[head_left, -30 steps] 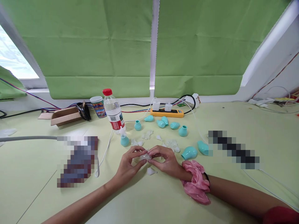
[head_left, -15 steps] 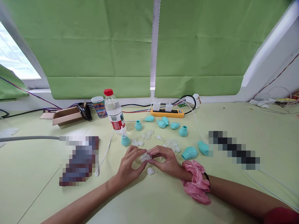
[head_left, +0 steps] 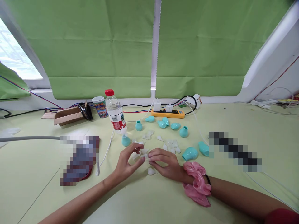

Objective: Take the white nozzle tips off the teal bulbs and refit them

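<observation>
My right hand [head_left: 167,163], with a pink scrunchie [head_left: 198,183] at the wrist, pinches a small translucent plastic piece [head_left: 146,157] between thumb and fingertips. My left hand [head_left: 128,161] is just left of it, thumb and index finger spread apart with nothing gripped between them. Below the fingertips a white, teardrop-like piece [head_left: 151,171] lies on the table. More clear and whitish plastic pieces [head_left: 172,144] are scattered beyond my hands. One turquoise bulb-shaped piece [head_left: 125,140] stands upright beyond my left hand, a white part in its neck.
Several turquoise bulbs [head_left: 190,153] lie or stand across the table [head_left: 149,202]. Behind them are a water bottle [head_left: 116,113], a labelled can [head_left: 100,107], an open cardboard box [head_left: 68,116] and an orange power strip [head_left: 168,114]. White cables [head_left: 108,147] run over the tabletop.
My left thumb and index finger have parted and come away from the translucent piece. My right hand keeps it, held slightly lower, its fingers closer together.
</observation>
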Available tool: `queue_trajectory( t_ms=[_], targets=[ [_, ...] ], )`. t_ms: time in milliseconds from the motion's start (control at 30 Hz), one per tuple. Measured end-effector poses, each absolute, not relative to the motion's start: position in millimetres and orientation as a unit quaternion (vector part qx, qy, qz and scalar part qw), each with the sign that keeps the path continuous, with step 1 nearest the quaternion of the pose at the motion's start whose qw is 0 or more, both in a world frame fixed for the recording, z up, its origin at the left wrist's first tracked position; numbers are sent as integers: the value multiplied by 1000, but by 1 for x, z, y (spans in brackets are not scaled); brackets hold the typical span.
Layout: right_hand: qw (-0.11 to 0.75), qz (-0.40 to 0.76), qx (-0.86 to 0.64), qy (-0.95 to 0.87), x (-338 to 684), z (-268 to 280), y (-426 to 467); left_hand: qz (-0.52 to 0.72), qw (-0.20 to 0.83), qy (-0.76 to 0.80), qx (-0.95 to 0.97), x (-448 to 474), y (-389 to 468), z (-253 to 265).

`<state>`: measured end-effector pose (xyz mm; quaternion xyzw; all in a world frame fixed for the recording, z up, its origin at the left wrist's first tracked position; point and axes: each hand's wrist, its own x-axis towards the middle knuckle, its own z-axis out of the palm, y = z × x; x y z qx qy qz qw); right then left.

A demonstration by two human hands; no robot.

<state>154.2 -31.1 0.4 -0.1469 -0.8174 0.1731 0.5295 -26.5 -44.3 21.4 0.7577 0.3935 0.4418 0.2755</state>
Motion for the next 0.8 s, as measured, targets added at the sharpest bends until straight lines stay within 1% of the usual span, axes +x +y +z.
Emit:
queue_trajectory(
  t_ms=[67, 167, 233, 267, 333, 433, 533, 800],
  targets=[
    [526, 124, -97, -836, 155, -2, -31, 424, 355, 399, 731, -28, -43, 27],
    [527, 68, -58, -845, 156, -5, -28, 363, 478, 394, 696, -27, -41, 31],
    [533, 56, -59, -842, 157, -6, -27, 323, 536, 391, 675, -26, -39, 31],
    [534, 56, -63, -841, 157, -5, -27, 310, 548, 391, 672, -26, -39, 31],
    [532, 60, -73, -841, 156, -4, -27, 302, 536, 394, 683, -25, -39, 31],
    [525, 67, -82, -844, 155, 0, -28, 308, 488, 400, 712, -25, -42, 32],
    [527, 81, -87, -842, 153, 4, -31, 309, 460, 402, 729, -25, -45, 33],
    [538, 132, -148, -819, 152, 17, -36, 338, 484, 390, 707, -20, -46, 32]
  ],
)
